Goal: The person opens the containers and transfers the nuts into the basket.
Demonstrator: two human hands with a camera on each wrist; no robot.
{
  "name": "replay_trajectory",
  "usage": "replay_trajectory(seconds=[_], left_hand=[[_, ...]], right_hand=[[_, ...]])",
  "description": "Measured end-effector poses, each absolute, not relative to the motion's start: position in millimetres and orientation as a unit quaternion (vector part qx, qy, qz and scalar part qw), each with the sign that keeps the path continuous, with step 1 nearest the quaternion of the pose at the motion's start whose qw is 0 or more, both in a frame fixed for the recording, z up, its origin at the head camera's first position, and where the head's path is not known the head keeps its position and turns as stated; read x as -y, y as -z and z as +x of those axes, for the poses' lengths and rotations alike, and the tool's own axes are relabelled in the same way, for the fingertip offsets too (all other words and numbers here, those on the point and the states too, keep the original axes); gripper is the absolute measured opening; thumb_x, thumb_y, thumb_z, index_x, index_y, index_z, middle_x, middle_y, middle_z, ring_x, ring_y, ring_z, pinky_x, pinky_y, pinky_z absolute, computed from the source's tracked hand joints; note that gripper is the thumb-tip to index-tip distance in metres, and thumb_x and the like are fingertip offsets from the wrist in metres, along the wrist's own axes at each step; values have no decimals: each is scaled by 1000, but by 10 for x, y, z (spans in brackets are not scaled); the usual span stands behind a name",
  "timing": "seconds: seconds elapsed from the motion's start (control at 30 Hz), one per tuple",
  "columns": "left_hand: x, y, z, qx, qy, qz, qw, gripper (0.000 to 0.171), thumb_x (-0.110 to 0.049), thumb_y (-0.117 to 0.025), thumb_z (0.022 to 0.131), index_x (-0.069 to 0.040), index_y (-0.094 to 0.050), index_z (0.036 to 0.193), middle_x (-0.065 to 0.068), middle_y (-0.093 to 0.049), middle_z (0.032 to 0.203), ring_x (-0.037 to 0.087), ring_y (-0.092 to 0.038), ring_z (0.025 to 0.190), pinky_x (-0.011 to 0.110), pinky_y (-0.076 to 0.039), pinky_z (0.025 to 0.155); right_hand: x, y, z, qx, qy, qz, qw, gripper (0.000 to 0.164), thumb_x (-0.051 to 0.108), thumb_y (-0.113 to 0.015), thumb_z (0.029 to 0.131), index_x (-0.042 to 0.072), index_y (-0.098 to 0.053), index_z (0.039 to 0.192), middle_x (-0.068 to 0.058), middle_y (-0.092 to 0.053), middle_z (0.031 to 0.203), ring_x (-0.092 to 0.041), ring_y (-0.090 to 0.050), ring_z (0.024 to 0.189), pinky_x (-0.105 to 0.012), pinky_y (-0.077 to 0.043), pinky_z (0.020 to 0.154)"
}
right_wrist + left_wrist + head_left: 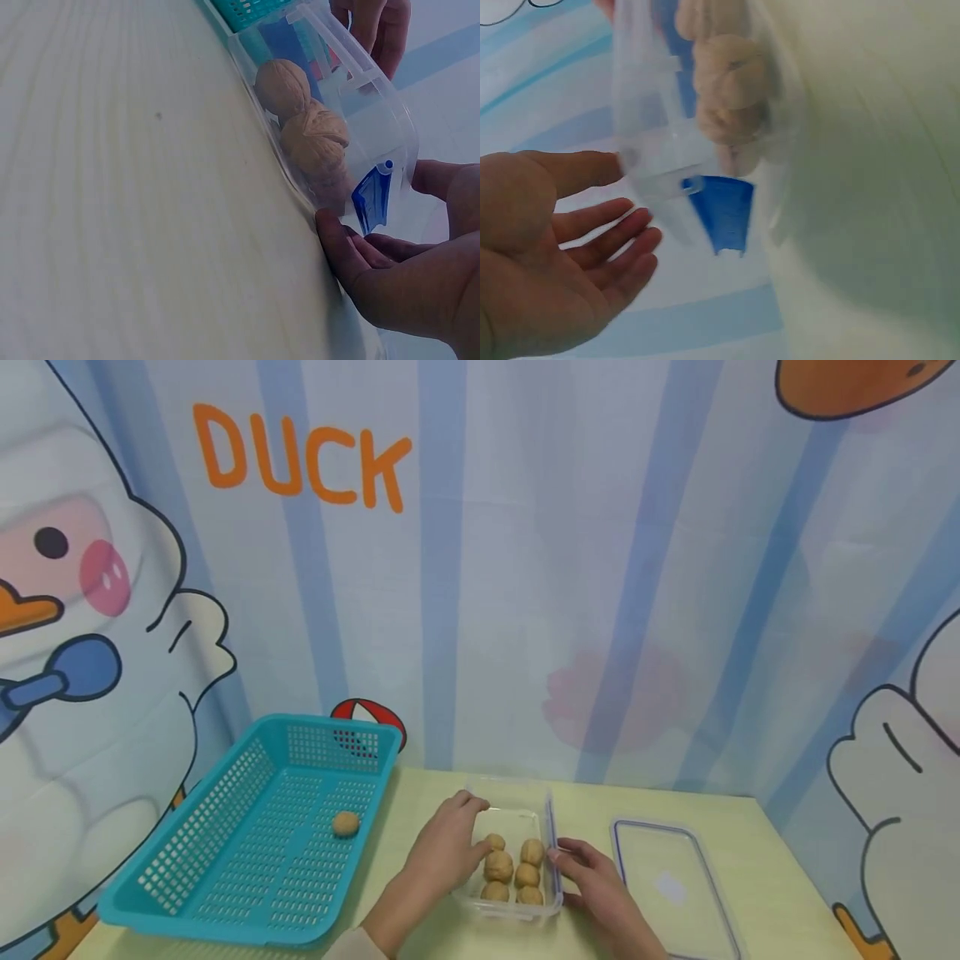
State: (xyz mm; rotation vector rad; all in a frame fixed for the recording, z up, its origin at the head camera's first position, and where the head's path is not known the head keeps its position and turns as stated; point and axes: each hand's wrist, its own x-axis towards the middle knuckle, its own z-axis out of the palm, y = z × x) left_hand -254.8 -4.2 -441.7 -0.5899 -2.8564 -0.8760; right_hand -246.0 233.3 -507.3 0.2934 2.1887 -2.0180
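A clear plastic box (517, 910) stands on the table between the hands, with several walnuts (498, 866) in two rough rows inside. My left hand (447, 843) is at the box's left side, its fingers loosely extended beside the wall in the left wrist view. On the opposite side, my right hand (600, 889) touches the box wall, fingers spread near a blue latch (373, 196) that hangs down. To the right lies the box's clear lid (675, 889) with a blue seal. One walnut (346, 824) sits in the turquoise basket (300, 935).
The perforated basket takes up the left of the pale table (405, 785), close to my left forearm. Behind the table hangs a striped curtain (510, 568) with duck drawings.
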Motion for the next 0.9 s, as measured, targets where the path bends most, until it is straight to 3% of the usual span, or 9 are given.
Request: replay_trajectory(seconds=[0.2, 0.53, 0.9], left_hand=[[14, 4624, -2774, 935, 262, -238, 38, 44, -8, -80, 96, -4, -65, 137, 8, -63, 132, 29, -62, 123, 42, -57, 97], [7, 4744, -2980, 932, 178, -313, 52, 34, -17, -77, 100, -10, -70, 132, 0, -67, 127, 22, -65, 121, 37, -56, 101], [-49, 4753, -2993, 930, 95, -349, 60, 34, -24, -86, 92, -16, -75, 123, -5, -69, 116, 17, -67, 109, 33, -57, 96]], right_hand=[[-2320, 5098, -2460, -725, 678, 96, 82, 68, 34, -69, 105, -11, -46, 150, -31, -54, 147, -47, -52, 137, -57, -56, 100], [-2332, 5092, -2505, -724, 679, 92, 80, 71, 38, -69, 105, -10, -45, 151, -31, -53, 148, -46, -52, 138, -59, -55, 101], [-2348, 5097, -2467, -726, 678, 88, 69, 66, 36, -67, 106, -10, -47, 149, -30, -56, 146, -45, -52, 137, -58, -56, 100]])
